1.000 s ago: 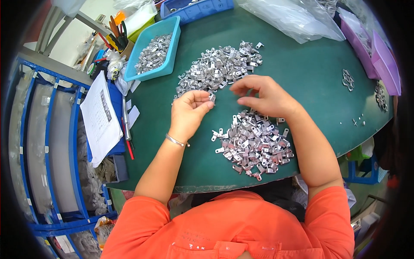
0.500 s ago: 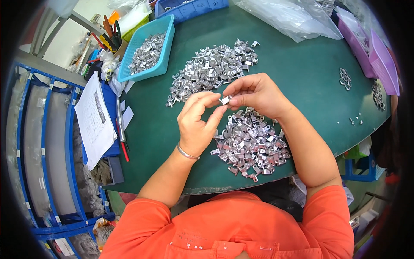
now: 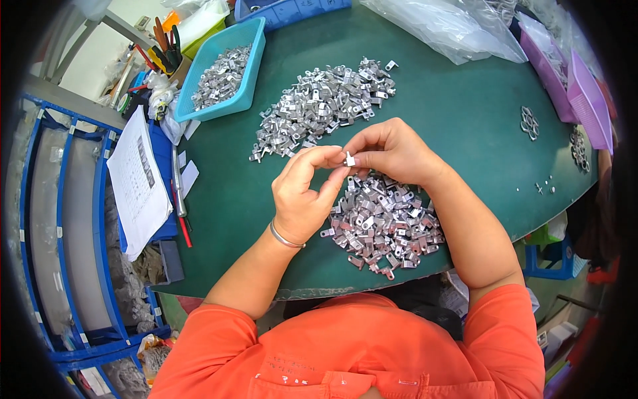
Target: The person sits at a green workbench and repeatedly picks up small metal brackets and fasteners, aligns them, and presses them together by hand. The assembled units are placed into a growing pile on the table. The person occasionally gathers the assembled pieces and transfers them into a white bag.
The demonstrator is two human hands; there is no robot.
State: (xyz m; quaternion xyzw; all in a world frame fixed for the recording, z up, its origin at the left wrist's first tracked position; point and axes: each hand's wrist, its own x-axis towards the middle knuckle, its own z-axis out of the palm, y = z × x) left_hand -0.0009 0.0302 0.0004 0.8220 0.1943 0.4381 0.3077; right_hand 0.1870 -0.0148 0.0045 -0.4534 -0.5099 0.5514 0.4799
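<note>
A small bent metal bracket (image 3: 349,159) is pinched between the fingertips of my right hand (image 3: 392,154). My left hand (image 3: 302,193), with a bangle on its wrist, is curled toward it, thumb and forefinger meeting the bracket's left side. Just below my right hand lies a near pile of silver brackets (image 3: 389,226), several with holes showing. Beyond my hands spreads a far pile of similar brackets (image 3: 325,103). More of these small metal pieces fill a turquoise basket (image 3: 249,83) at the upper left.
Papers (image 3: 138,186) lie at the left beside a red pen (image 3: 184,226). Purple baskets (image 3: 588,100) stand at the right table edge, near ring-shaped metal pieces (image 3: 530,124). Clear plastic bags (image 3: 445,30) cover the back, next to a blue bin (image 3: 292,12). Blue-framed shelving (image 3: 60,233) rises at far left.
The bracket has been turned between my fingers, now with a narrow tab pointing up. Both hands stay nearly in place, and the whole view has shifted slightly.
</note>
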